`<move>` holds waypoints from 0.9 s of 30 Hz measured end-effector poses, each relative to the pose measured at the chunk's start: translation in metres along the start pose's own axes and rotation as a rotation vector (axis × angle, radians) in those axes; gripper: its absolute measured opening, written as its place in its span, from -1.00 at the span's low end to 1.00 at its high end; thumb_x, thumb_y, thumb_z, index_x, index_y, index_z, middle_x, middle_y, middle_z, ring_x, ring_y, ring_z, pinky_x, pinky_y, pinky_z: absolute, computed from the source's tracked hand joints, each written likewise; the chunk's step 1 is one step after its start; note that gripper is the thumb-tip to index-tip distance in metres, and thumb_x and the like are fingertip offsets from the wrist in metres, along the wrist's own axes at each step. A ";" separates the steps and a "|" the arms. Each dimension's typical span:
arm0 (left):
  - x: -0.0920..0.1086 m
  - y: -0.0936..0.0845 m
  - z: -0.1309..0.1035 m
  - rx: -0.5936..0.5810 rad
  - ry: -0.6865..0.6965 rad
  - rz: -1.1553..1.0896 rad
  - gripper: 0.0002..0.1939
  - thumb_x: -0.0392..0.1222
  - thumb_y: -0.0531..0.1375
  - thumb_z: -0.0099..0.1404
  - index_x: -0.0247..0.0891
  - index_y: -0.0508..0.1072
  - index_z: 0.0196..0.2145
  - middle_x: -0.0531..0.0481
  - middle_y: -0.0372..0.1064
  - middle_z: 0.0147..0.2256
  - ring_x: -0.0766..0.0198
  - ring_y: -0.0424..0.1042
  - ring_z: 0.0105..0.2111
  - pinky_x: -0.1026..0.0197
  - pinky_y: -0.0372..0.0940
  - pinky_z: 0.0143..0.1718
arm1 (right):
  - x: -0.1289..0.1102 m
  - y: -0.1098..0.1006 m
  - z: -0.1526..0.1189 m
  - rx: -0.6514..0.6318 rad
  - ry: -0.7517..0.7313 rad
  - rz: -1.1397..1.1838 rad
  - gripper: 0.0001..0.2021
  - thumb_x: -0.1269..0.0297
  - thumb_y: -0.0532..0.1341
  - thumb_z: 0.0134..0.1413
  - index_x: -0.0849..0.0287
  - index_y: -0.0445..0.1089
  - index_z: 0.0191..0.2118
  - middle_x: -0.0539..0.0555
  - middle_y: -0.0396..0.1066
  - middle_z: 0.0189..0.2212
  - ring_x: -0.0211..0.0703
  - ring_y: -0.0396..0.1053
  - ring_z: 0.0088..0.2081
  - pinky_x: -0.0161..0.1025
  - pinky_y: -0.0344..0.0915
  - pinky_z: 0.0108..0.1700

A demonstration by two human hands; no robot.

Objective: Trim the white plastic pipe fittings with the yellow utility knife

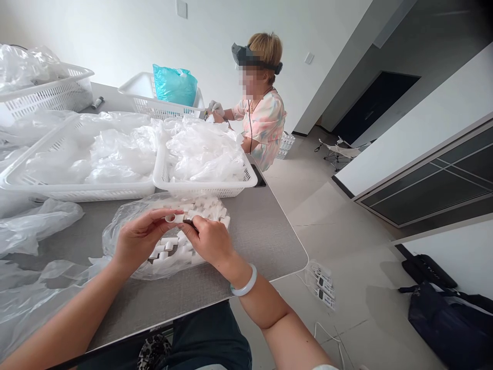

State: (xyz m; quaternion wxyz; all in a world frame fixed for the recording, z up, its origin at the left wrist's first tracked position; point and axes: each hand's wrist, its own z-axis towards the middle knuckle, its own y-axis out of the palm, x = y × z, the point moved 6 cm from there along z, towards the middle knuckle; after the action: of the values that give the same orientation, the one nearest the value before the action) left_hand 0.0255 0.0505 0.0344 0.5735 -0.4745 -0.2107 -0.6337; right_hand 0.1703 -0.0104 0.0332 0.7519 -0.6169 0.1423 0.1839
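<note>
My left hand [139, 235] pinches a white plastic pipe fitting [176, 219] between thumb and fingers, its round open end facing left. My right hand [213, 240] is closed on a small dark tool [190, 223], held against the fitting's right side; the fingers hide most of it, so its exact kind is unclear. Below both hands, a clear plastic bag [125, 213] lies spread on the grey table [265, 236]. Many more white pipe fittings [166, 246] are heaped in it, some of them T-shaped.
Two white plastic baskets [103, 194] [234, 191] full of clear bags stand just beyond my hands. Another basket [146, 107] at the back holds a turquoise bag [175, 86]. Across the table sits a co-worker [265, 118]. Loose plastic bags [42, 221] cover the left side.
</note>
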 end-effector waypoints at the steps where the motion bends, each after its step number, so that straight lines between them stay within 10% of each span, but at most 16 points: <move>1: 0.001 0.000 0.000 0.000 0.018 -0.001 -0.80 0.03 0.31 0.28 -0.06 0.62 -0.19 -0.02 0.63 -0.24 0.14 0.57 -0.31 0.15 0.44 -0.36 | 0.001 0.000 0.000 -0.006 0.003 0.051 -0.54 -0.03 -0.02 0.45 0.16 0.37 -0.36 -0.05 0.34 -0.60 -0.33 0.28 -0.61 -0.38 -0.01 -0.60; 8: 0.010 0.003 0.000 -0.019 0.225 -0.004 -0.91 -0.10 0.27 0.33 0.01 0.60 -0.31 0.02 0.63 -0.20 0.09 0.60 -0.17 0.08 0.49 -0.18 | 0.007 0.002 0.001 -0.126 0.131 0.550 -0.50 -0.10 0.05 0.38 0.11 0.17 -0.52 -0.12 0.23 -0.67 -0.36 0.24 -0.63 -0.42 0.16 -0.59; 13: 0.004 0.005 0.004 -0.038 0.050 -0.165 -0.86 -0.02 0.37 0.25 -0.07 0.60 -0.26 -0.04 0.58 -0.20 0.10 0.57 -0.27 0.12 0.47 -0.32 | 0.014 0.000 0.003 -0.149 0.166 0.855 -0.51 -0.17 0.05 0.34 0.12 0.17 -0.47 -0.12 0.26 -0.63 -0.38 0.24 -0.64 -0.42 0.24 -0.54; 19: -0.015 0.011 0.003 -0.069 -0.276 -0.374 -0.63 0.12 0.45 0.11 -0.12 0.58 -0.22 -0.05 0.56 -0.30 0.14 0.53 -0.43 0.18 0.46 -0.48 | 0.013 -0.011 0.005 0.061 0.031 0.317 -0.58 -0.09 0.09 0.35 0.16 0.29 -0.37 -0.08 0.29 -0.56 -0.36 0.26 -0.55 -0.42 0.05 -0.53; 27: -0.018 0.014 0.004 -0.101 -0.363 -0.511 -0.62 0.08 0.51 0.01 -0.12 0.62 -0.26 -0.01 0.55 -0.35 0.24 0.49 -0.47 0.25 0.45 -0.49 | 0.005 -0.006 0.004 0.061 -0.037 0.015 -0.56 -0.02 0.05 0.42 0.18 0.31 -0.42 -0.02 0.34 -0.54 -0.34 0.29 -0.52 -0.40 0.01 -0.50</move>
State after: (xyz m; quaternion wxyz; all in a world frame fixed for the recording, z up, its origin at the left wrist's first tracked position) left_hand 0.0376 0.0600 0.0172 0.3245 -0.5393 -0.3902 -0.6720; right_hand 0.1774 -0.0069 0.0375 0.7715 -0.5891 0.1387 0.1965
